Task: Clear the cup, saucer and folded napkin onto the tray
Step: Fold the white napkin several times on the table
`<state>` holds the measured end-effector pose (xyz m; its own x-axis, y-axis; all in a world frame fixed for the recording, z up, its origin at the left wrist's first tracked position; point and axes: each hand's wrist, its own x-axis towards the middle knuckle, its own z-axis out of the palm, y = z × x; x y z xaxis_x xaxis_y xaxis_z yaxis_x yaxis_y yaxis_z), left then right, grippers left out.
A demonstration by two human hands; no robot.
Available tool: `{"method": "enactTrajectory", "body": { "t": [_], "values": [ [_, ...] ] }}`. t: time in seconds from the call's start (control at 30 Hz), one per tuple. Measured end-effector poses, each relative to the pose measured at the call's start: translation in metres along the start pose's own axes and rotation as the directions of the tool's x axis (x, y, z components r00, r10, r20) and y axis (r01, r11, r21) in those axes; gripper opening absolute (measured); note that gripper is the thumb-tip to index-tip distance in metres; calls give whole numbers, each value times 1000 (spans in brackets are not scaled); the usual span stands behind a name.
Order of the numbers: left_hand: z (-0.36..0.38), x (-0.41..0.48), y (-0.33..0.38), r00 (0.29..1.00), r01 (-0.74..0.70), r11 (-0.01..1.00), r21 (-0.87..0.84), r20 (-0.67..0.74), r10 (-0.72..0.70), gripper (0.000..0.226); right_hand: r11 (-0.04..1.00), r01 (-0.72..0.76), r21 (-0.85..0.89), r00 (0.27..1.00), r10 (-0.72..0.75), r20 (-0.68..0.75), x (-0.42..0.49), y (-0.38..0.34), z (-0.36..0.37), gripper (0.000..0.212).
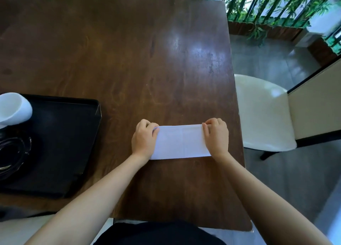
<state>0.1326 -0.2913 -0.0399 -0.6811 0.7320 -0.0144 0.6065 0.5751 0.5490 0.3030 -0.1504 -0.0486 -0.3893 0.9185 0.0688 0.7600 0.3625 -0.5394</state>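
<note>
A white folded napkin (181, 142) lies flat on the brown wooden table (129, 60), near its front right part. My left hand (144, 139) pinches the napkin's far left corner, and my right hand (216, 136) pinches its far right corner. A black tray (73, 134) sits at the left of the table. On the tray's left side stands a white cup (13, 108), partly cut off by the frame edge. In front of the cup lies a dark glass saucer (13, 156).
A white upholstered chair (263, 113) stands right of the table. Bamboo plants and a wooden planter (262, 28) line the far right. The table's right edge runs close to my right hand. Another pale seat (18, 230) shows at the bottom left.
</note>
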Motion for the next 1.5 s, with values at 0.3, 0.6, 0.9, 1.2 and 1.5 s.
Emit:
{"method": "enactTrajectory", "body": {
  "t": [0.3, 0.6, 0.9, 1.2, 1.5],
  "values": [
    [4, -6, 9, 995, 16, 984, 175, -104, 2, 22, 989, 14, -150, 998, -23, -57, 1, -2, 10, 13],
    [39, -22, 20, 961, -249, 882, 401, 214, 173, 51, 877, 470, -103, 883, -465, 70, -16, -37, 16, 34],
    [37, -29, 8, 980, -171, 868, 467, 169, 102, 60, 747, 627, -221, 728, -462, 506, -30, -24, 37, 57],
    [35, -28, 1, 983, -151, 886, 439, 165, 85, 62, 728, 591, -347, 768, -377, 517, -2, 13, 10, 60],
    [34, -24, -4, 969, -205, 854, 478, 219, 110, 64, 741, 609, -282, 734, -390, 556, 7, 24, 3, 59]
  ]
}}
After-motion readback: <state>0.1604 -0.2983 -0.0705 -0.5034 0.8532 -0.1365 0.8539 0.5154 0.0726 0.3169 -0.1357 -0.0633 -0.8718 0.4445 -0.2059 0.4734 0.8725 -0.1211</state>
